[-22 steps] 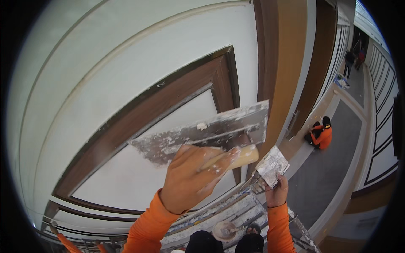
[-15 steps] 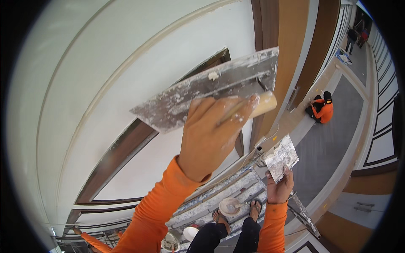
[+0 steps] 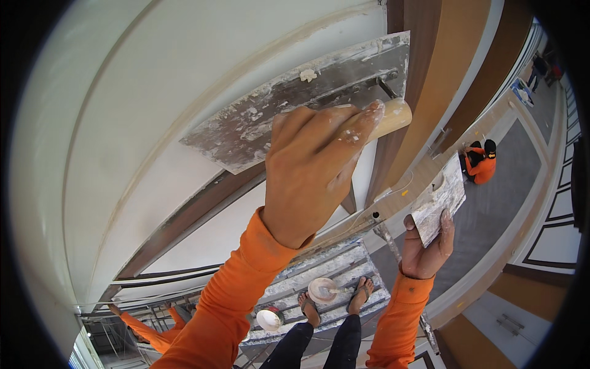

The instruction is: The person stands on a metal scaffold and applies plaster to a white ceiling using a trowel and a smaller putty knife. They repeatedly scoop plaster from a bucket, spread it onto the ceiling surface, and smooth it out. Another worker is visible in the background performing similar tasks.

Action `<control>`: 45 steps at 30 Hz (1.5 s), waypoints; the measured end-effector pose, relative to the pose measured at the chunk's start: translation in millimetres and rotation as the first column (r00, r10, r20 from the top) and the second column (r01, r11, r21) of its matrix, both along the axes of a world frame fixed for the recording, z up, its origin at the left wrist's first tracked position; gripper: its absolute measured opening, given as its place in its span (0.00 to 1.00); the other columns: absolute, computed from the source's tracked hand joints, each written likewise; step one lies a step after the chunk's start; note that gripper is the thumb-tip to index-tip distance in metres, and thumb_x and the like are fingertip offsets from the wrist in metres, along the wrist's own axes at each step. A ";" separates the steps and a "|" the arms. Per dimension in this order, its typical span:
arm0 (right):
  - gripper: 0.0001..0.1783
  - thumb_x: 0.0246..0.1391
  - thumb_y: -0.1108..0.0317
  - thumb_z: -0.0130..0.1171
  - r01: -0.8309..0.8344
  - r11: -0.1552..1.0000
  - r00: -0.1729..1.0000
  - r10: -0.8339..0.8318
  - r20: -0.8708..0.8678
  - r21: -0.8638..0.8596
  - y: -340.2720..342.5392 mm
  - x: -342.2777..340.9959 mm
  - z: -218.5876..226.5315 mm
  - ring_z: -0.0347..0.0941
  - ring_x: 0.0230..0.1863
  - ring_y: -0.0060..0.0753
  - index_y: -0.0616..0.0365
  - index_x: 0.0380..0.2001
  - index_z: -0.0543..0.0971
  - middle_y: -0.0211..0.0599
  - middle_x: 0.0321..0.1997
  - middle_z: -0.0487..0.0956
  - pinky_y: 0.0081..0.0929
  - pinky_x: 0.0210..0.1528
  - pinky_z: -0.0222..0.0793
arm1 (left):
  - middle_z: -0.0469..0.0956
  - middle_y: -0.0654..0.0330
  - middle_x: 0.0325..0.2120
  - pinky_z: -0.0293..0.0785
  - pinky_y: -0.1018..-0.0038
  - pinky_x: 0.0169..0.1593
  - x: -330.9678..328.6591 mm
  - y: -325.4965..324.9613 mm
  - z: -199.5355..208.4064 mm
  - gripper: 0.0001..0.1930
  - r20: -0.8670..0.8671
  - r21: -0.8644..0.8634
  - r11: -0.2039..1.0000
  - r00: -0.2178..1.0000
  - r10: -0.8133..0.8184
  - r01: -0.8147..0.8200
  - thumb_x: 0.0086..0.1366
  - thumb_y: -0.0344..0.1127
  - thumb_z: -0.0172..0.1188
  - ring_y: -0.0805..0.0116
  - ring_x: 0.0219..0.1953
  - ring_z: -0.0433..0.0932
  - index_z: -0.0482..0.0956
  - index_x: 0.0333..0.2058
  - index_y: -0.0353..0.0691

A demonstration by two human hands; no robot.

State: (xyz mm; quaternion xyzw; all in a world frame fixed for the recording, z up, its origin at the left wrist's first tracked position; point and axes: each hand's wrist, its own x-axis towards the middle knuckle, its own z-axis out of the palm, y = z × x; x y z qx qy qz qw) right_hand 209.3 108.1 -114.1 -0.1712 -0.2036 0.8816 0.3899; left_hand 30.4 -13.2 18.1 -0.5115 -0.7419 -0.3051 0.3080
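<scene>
My left hand [image 3: 313,166] is wrapped round the pale handle of a plastering trowel [image 3: 246,120]. The wide steel blade is smeared with white, carries a small lump of filler, and lies at or very near the white wall [image 3: 132,141], across its curved moulding. I cannot tell whether the blade touches. Lower on the right, my right hand [image 3: 430,246] grips a small flat plate [image 3: 441,197] coated in whitish filler, fingers on its lower edge. White smears mark the fingers of my left hand.
My feet stand on white-spattered scaffold planks [image 3: 362,258]. A bowl [image 3: 321,290] rests between them, with a white bucket [image 3: 269,318] to the left. Metal scaffold tubing [image 3: 387,237] rises beside the planks. One person in orange [image 3: 484,166] sits on the floor below; another orange sleeve [image 3: 144,332] shows lower left.
The trowel has moved up the wall in my left hand. My right hand and the filler-coated plate have shifted up and right, and the plate has tilted. The whole view has shifted too.
</scene>
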 end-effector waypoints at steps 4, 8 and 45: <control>0.25 0.64 0.62 0.52 -0.006 0.999 0.997 0.004 -0.078 -0.034 4.2 -1.4 -4.1 0.77 0.55 0.42 0.62 0.61 0.69 0.45 0.59 0.77 0.47 0.53 0.72 | 0.85 0.59 0.38 0.71 0.71 0.40 7.1 -2.5 -10.2 0.26 0.013 0.034 0.999 0.999 0.030 -0.031 0.47 0.21 0.72 0.63 0.35 0.79 0.86 0.48 0.43; 0.29 0.63 0.63 0.50 -0.125 0.992 0.967 0.124 -0.222 0.010 9.8 -12.8 8.5 0.73 0.63 0.48 0.62 0.65 0.66 0.46 0.64 0.74 0.69 0.65 0.64 | 0.85 0.59 0.38 0.71 0.71 0.40 4.8 3.6 -7.3 0.26 0.011 0.033 0.996 0.997 0.081 -0.081 0.47 0.22 0.72 0.63 0.35 0.79 0.86 0.48 0.43; 0.29 0.63 0.64 0.52 -0.207 0.975 0.913 0.224 -0.342 0.084 23.5 -90.6 66.2 0.69 0.66 0.45 0.63 0.65 0.65 0.46 0.65 0.72 0.48 0.69 0.63 | 0.84 0.59 0.36 0.72 0.71 0.38 4.3 14.4 -15.4 0.26 0.032 0.061 0.977 0.979 0.202 -0.203 0.44 0.23 0.73 0.62 0.32 0.77 0.87 0.46 0.46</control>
